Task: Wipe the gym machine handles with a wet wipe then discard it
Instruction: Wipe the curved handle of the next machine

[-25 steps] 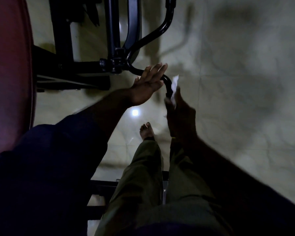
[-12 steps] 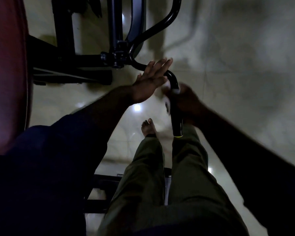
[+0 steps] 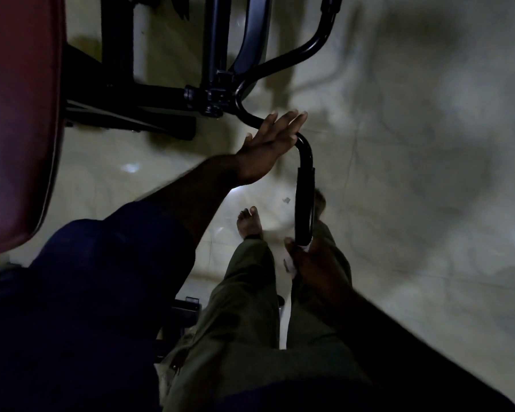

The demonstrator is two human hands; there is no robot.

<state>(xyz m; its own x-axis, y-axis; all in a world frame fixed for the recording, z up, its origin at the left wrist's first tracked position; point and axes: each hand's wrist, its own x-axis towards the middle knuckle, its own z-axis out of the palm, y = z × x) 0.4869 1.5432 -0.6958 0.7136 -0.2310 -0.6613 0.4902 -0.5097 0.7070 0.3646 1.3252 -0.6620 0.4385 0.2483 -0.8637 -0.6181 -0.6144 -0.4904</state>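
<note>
A black gym machine handle (image 3: pixel 305 200) curves out from the machine frame and ends in a dark padded grip pointing toward me. My left hand (image 3: pixel 269 145) lies flat with straight fingers on the bend of the bar. At the near end of the grip, my right hand (image 3: pixel 312 261) holds a white wet wipe (image 3: pixel 292 264) against the handle's tip; only small white bits of the wipe show between the fingers.
The black machine frame (image 3: pixel 214 93) and its base stand at the top centre. A dark red padded seat (image 3: pixel 18 114) fills the left edge. Pale tiled floor (image 3: pixel 428 173) spreads to the right. My legs and bare foot (image 3: pixel 249 223) are below the handle.
My right hand slid with the wipe from the bend of the handle down along the grip to its near end. My left hand stayed on the bar's bend.
</note>
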